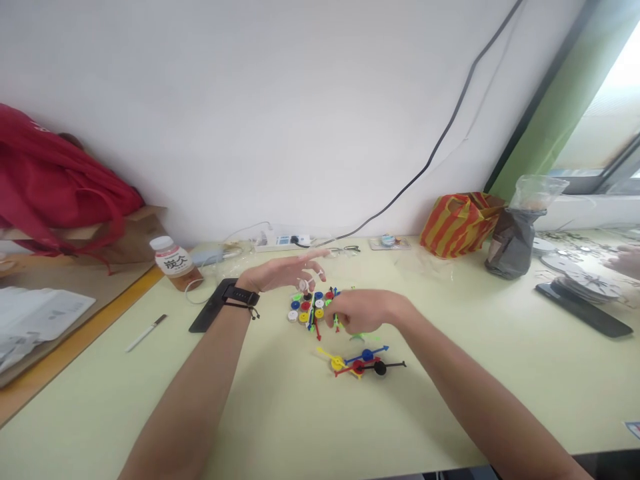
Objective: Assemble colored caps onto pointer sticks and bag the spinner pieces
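Note:
A heap of small coloured plastic discs and thin arrow-shaped sticks (313, 308) lies on the pale yellow-green table (280, 413). My left hand (287, 272) hovers just behind the heap, pinching a small white disc piece at thumb and fingertips while the other fingers stretch out. My right hand (359, 311) rests at the heap's right side, fingers curled round a thin green stick. In front of it lies a small group of joined pieces (361, 361): yellow, red, blue and black discs on sticks.
A drink bottle (174, 263), a black phone (214, 305) and a white pen (145, 333) lie left. A power strip (283, 241) sits by the wall. A striped bag (459, 223), a grey pouch (515, 243) and another person's hand (626, 260) are to the right.

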Available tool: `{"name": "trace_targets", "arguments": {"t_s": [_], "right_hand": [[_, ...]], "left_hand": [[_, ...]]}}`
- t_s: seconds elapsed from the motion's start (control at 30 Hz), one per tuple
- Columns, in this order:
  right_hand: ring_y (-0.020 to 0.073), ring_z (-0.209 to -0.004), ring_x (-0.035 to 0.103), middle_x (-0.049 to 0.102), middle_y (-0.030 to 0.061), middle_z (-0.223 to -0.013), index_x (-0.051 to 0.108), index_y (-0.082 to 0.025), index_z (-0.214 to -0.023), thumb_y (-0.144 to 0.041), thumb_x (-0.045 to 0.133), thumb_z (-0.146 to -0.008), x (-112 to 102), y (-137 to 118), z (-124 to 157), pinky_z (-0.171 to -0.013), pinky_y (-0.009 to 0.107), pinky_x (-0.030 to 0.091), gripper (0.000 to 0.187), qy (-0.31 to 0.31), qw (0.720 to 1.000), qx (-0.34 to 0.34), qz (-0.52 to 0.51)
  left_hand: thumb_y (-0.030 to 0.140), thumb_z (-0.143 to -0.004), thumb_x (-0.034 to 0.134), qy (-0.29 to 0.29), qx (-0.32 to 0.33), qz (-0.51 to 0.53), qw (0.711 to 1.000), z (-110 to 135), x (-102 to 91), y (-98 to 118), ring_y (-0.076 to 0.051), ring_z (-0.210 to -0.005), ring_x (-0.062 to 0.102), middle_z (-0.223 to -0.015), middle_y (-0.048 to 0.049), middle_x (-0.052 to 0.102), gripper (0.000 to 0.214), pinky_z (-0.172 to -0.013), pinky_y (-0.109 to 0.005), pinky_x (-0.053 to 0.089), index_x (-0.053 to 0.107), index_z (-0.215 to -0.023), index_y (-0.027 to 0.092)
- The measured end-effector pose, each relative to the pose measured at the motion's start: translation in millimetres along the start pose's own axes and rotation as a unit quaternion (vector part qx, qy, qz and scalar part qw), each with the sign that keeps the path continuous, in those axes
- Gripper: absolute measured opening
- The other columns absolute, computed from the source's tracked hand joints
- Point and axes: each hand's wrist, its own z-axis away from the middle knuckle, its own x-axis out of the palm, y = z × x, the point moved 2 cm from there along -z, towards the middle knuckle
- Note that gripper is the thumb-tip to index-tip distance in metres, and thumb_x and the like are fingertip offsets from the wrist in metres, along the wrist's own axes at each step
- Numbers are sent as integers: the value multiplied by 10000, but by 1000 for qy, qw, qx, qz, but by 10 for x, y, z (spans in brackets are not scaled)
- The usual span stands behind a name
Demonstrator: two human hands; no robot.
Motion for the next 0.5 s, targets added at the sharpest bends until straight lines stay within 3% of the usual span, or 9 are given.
{"name": "trace_targets", "arguments": {"t_s": [0.1, 0.2, 0.27, 0.37, 0.43, 0.5], "right_hand": [[163, -759, 656, 726, 23, -853, 725, -191, -1111, -71, 593, -802, -244, 71, 259, -663, 253, 466, 357, 95, 992, -41, -68], [177, -796, 706, 756, 34, -884, 703, -203, -1108, -237, 631, -911, -470, 146, 538, -715, 274, 537, 213, 203, 959, -67, -187], [182, -793, 708, 746, 35, -854, 696, -213, -1088, -354, 653, -939, -588, 224, 688, -743, 300, 568, 210, 325, 905, -82, -263], [177, -763, 692, 725, 33, -833, 698, -223, -1035, -450, 727, -892, -674, 399, 812, -747, 320, 591, 271, 520, 788, -69, -321], [172, -731, 687, 725, 33, -819, 705, -218, -993, -473, 775, -844, -671, 523, 805, -724, 321, 599, 303, 588, 734, -32, -337], [170, -704, 691, 733, 39, -803, 711, -206, -944, -467, 799, -813, -644, 624, 748, -706, 322, 604, 305, 619, 705, 15, -346]], "left_hand": [[624, -983, 515, 1, 3, 5, 1000, -8, 6, -2, -236, -926, 587, -1297, -143, 592, 775, -858, -365, 466, 262, -1649, 319], [615, -988, 530, -3, 1, 5, 1000, -20, 18, -10, -231, -932, 584, -1283, -139, 597, 766, -861, -363, 465, 282, -1645, 310], [603, -1004, 521, -8, -3, -1, 1000, -38, 30, -22, -223, -933, 580, -1274, -136, 601, 740, -866, -358, 460, 294, -1641, 304], [599, -1005, 529, -13, -7, -5, 1000, -81, 56, -47, -220, -949, 575, -1266, -128, 608, 729, -875, -350, 453, 312, -1635, 304], [591, -999, 548, -14, -9, -7, 1000, -113, 82, -58, -229, -987, 571, -1268, -125, 609, 737, -880, -345, 449, 312, -1635, 301], [575, -1001, 559, -15, -7, -11, 1000, -140, 109, -60, -236, -1022, 568, -1266, -121, 608, 736, -880, -338, 442, 309, -1635, 298]]}}
